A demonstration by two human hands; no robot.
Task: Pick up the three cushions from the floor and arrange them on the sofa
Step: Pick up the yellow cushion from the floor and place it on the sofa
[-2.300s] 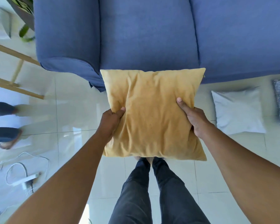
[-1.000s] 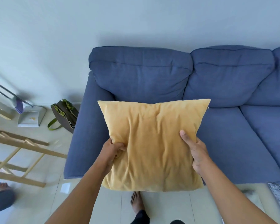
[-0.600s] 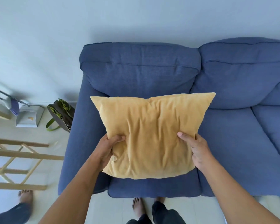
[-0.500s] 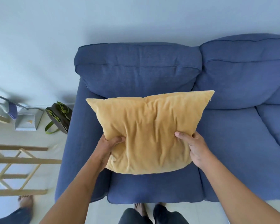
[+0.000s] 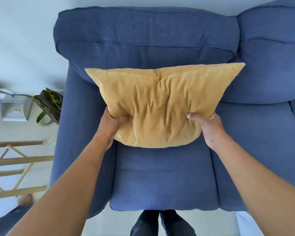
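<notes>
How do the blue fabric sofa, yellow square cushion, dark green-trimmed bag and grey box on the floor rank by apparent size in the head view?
1. Blue fabric sofa
2. Yellow square cushion, held nearer the camera, so enlarged
3. Dark green-trimmed bag and grey box: look alike, unranked

One yellow cushion (image 5: 162, 106), one blue sofa (image 5: 160, 181), two hands, one green-trimmed bag (image 5: 48, 106).
</notes>
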